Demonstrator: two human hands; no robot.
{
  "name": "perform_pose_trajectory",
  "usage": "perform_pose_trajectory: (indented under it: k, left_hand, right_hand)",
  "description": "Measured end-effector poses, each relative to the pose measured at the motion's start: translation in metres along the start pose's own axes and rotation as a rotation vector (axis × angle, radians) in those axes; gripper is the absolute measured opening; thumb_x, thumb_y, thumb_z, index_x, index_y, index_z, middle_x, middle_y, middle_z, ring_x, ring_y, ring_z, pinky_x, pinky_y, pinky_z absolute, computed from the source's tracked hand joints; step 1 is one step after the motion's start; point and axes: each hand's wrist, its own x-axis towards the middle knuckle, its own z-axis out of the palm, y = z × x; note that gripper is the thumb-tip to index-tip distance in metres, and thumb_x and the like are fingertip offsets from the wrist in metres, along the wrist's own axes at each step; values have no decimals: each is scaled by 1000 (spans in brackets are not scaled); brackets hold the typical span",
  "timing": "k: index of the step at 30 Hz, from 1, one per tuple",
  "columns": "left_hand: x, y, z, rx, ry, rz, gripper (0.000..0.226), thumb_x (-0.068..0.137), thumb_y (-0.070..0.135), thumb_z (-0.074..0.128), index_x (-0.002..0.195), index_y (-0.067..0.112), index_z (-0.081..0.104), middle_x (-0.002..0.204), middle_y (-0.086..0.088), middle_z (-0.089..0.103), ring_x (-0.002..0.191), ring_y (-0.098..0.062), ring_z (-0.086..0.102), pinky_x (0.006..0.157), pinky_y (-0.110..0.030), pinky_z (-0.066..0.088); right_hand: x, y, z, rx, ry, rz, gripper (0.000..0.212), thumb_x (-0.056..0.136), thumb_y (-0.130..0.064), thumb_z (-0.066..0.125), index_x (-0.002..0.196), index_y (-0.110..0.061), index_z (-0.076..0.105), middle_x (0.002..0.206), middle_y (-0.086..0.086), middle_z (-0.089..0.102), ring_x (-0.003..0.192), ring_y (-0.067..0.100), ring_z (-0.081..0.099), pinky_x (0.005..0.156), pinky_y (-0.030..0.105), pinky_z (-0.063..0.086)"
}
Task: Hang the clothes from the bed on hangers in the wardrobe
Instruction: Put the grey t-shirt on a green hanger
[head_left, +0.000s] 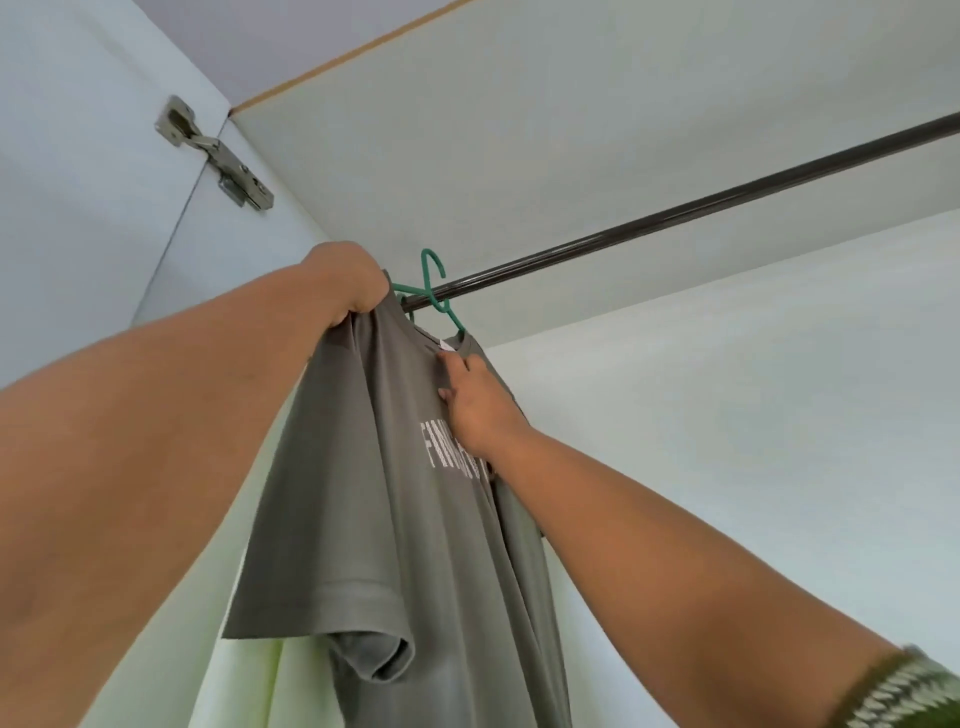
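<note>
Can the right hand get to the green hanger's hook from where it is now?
Probably yes. The right hand rests on the grey T-shirt just below the collar, and the green hanger hook sits over the rail right above it, with nothing in between. The left hand grips the shirt's shoulder.

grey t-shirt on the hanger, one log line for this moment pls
step: hanging | grey t-shirt on green hanger, hook at rail | left hand grips shoulder | right hand at collar, grip unclear
</note>
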Motion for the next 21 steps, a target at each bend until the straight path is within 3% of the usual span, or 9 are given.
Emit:
perform_pose_trajectory:
  k: [4,8,12,17,21]
  left_hand:
    - [10,-1,22,113,-5,5,33,102,8,35,123,-10,53,132,-24,52,122,-37,49,98,-38,40]
    - [26,-8,30,181,-33,5,31,100,9,43,122,-8,57,131,-22,56,121,-36,52,83,-34,39]
    - [38,-13,40,221,-8,21,39,105,16,34,133,-7,48,142,-22,45,129,-35,44,100,-35,35]
    - [37,-26,52,161,70,41,46,100,32,49,123,-8,50,129,-25,52,118,-38,50,93,-40,41]
    - [13,-39,51,-109,262,20,68,83,34,74,127,-1,34,120,-26,50,112,-42,50,80,-42,40]
  right_hand:
    - [13,-6,33,22,31,76,36,100,-11,38,136,-10,36,129,19,42,111,37,49,86,41,42]
    - [28,-9,54,11,114,60,29,96,-4,35,124,-6,41,123,19,44,106,36,50,77,39,39]
    - [43,-7,67,-35,167,37,23,96,-4,37,117,-7,47,120,16,44,106,33,47,75,39,40]
    - [16,0,83,9,158,86,34,98,-11,36,132,-16,38,129,12,42,112,34,45,85,47,45]
    - [-15,-11,82,137,83,162,54,102,-27,32,152,-32,10,140,9,33,119,32,40,93,50,41]
